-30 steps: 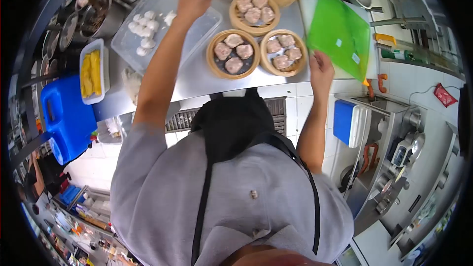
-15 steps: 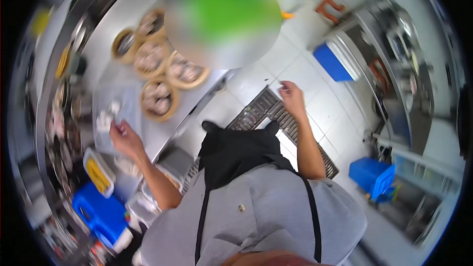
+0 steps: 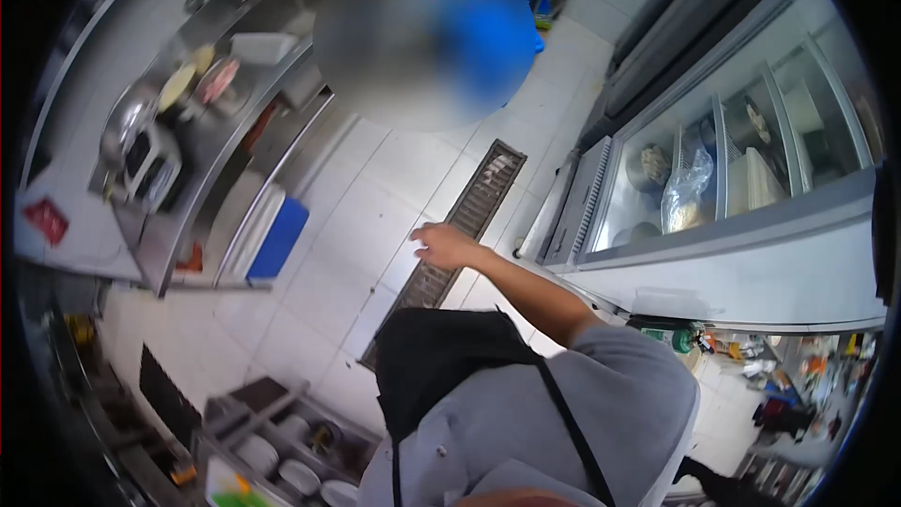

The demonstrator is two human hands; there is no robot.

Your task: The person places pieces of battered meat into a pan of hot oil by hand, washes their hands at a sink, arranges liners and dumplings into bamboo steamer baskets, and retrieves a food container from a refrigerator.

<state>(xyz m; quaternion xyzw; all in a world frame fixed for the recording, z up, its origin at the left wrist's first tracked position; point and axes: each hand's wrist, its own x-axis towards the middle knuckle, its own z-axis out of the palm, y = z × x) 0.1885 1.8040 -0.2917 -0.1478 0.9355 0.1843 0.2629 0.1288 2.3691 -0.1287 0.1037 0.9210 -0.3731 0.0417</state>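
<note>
My right hand (image 3: 443, 246) hangs over the white tiled floor (image 3: 328, 216), in front of my black apron (image 3: 436, 343). Its fingers are loosely bent and apart, and I make out nothing held in them. Below the hand runs a dark metal floor drain grate (image 3: 488, 192). My left hand is outside the view.
A glass-topped refrigerated counter (image 3: 723, 296) with bowls and a plastic bag stands on the right. On the left is a steel worktable (image 3: 230, 127) with trays, a blue and white box (image 3: 280, 237) beneath it. A shelf of bowls (image 3: 298, 477) sits at lower left.
My body has turned, so the table with bamboo steamers has left the view and the glass-topped counter has come in. My left hand, earlier at a plastic container, is gone from view.
</note>
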